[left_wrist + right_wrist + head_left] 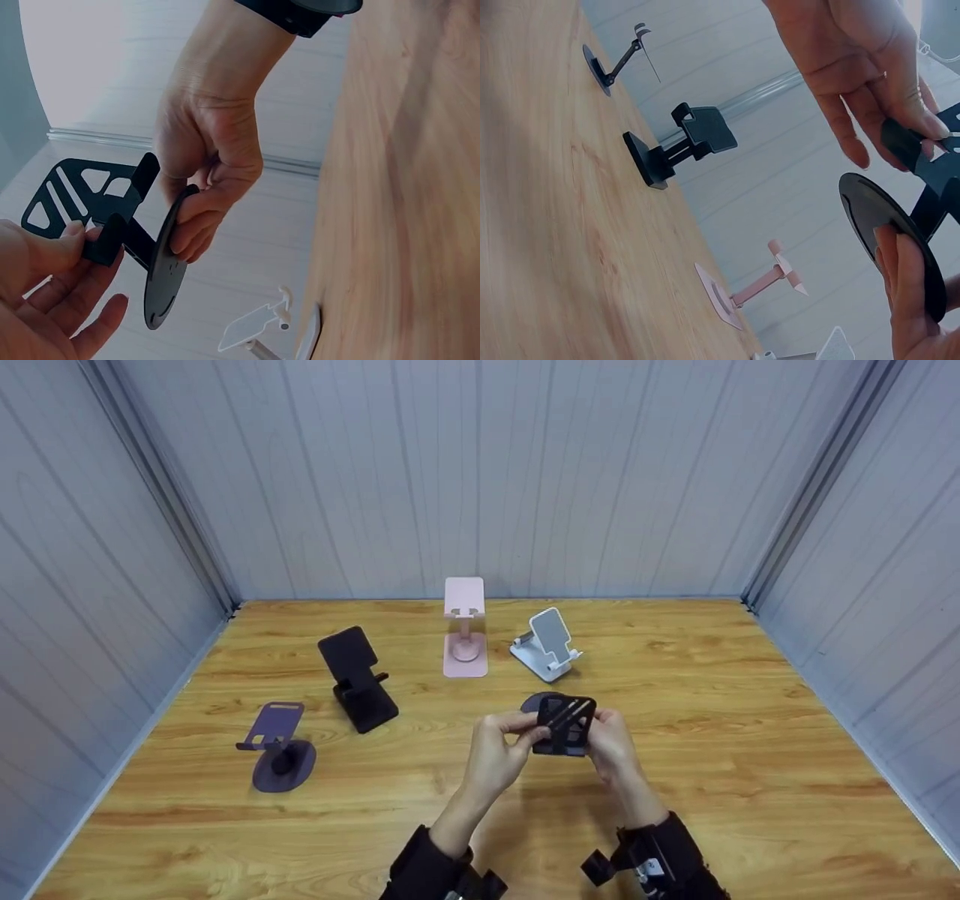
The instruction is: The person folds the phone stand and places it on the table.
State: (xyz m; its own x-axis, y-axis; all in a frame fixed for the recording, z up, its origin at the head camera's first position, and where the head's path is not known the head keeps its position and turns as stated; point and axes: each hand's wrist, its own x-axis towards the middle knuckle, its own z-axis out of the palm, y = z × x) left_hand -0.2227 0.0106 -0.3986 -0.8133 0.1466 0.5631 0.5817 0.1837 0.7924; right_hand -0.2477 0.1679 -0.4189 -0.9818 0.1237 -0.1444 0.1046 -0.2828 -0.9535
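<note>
Wood-grain tabletop inside pale panelled walls: black slotted phone stand held in both hands, raised above the surface.

The left hand pinches the stand's slotted plate beside its hooked lip, between thumb and fingers; the right hand grips the round base at its edge (the disc is tilted well off horizontal, with an arm joining it to the plate). Four further stands rest on the tabletop: a purple stand with an oval-looking base at the far left, a black rectangular-base stand near it, a pink stand toward the back wall, and a white stand with a grey pad just beside the pink one, beyond the hands.
</note>
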